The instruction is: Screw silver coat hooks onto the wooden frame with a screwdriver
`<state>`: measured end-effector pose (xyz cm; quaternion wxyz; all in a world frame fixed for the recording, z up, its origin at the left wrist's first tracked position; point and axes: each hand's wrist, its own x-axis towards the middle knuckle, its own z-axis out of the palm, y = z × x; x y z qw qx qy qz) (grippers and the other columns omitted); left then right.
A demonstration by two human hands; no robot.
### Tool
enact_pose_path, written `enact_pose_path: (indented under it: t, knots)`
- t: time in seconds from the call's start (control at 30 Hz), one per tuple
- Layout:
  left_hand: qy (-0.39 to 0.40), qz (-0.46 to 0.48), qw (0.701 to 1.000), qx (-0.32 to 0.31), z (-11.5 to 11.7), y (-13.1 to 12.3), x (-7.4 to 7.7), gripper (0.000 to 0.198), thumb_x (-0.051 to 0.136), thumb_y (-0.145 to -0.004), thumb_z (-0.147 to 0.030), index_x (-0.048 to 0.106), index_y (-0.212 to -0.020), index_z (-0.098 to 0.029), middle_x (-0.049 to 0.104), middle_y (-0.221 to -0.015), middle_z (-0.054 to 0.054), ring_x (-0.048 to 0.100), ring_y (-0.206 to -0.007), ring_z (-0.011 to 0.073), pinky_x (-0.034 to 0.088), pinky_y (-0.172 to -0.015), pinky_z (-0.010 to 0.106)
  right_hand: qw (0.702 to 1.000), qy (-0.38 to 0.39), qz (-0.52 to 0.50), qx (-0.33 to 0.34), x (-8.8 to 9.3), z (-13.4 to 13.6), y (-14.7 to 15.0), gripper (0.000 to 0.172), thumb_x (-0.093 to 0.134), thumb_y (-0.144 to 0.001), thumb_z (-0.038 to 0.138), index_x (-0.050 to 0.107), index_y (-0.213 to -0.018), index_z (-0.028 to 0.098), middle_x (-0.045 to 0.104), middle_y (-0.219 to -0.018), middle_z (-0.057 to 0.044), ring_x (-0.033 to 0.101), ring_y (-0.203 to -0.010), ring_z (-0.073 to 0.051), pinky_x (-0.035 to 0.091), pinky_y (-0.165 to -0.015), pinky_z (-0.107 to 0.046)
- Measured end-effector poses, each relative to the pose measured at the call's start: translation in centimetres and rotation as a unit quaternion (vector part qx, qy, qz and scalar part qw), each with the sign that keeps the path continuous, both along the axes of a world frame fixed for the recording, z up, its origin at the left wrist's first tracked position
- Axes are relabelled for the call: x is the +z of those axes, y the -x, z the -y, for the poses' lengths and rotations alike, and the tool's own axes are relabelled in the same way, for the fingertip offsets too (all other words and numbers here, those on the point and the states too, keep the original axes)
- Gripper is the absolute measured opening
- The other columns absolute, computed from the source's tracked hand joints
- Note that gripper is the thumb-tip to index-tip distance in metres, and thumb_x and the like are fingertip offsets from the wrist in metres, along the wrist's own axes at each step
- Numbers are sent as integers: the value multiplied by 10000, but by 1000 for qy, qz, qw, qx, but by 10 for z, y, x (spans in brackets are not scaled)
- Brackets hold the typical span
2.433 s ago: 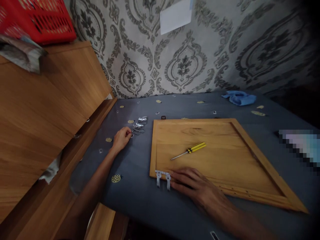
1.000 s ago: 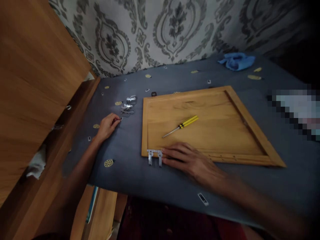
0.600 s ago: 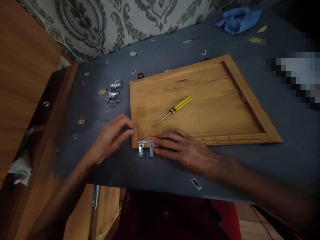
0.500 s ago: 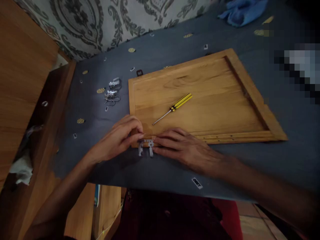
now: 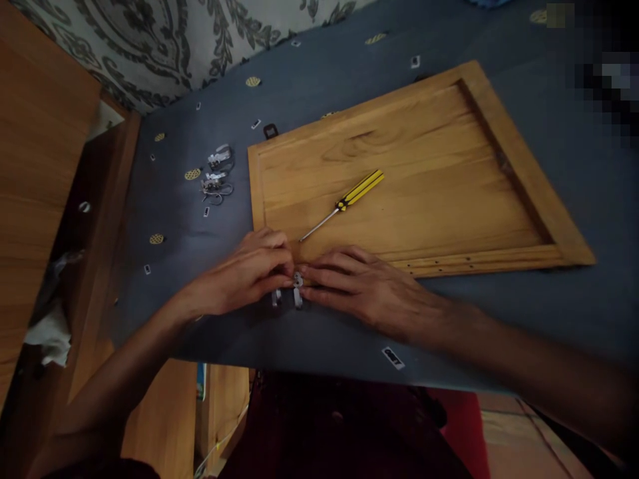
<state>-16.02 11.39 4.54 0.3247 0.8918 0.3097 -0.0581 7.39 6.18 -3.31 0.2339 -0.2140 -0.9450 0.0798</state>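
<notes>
Head view: the left hand [image 5: 255, 271] has its fingers curled together over the metal fittings [image 5: 298, 298], hiding much of them; whether anything is pinched between the fingertips I cannot tell. The right hand [image 5: 367, 287] lies palm down with fingers stretched out and uncurled, the tips touching the fittings on their other side. These sit at the near-left corner of the framed wooden panel [image 5: 414, 166], two arms jutting past its near edge. Just beyond the left hand, a yellow-handled screwdriver [image 5: 341, 205] lies slanted on the panel, tip toward that same corner. Off the panel's left edge, loose metal pieces [image 5: 215, 178] overlap, hard to count, on the cloth-covered worktop [image 5: 319, 349]. Blue cloth [image 5: 488, 2] is mostly cut off above the far-right corner. Along the worktop's left edge, the dark gap of a wooden cabinet [image 5: 40, 126] holds something crumpled and whitish [image 5: 52, 336]. Both forearms reach in from the near side, converging.
</notes>
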Motion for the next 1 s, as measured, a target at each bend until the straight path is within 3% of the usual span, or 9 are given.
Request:
enact_pose_path:
  t: [0.23,0.77,1.0]
  knots:
    - [-7,0,1000,-30,-2,1,-5,97,566,-999,-210,603,-915,-181,574,-1015,39,521,-1028,218,379,-924,362,1000,-18,-14,-9,1,1,1,320,380,-1057,165,670,-1191,171,725,-1202,-69,616,-1093,-242,515,-901,-430]
    - [-8,-27,1000,-4,-2,-6,-6,119,612,-972,-223,616,-863,-177,602,-974,23,545,-973,207,374,-882,355,1000,-27,-10,-11,-3,1,1,282,432,-1052,188,669,-1204,193,716,-1217,-58,597,-1097,-234,492,-915,-420]
    - [0,-28,1000,-4,-3,-5,-5,118,595,-975,-225,616,-867,-182,605,-986,23,546,-992,203,377,-934,368,1000,-23,8,-13,-3,1,1,296,427,-1051,172,664,-1226,199,706,-1258,-53,590,-1142,-229,494,-930,-424]
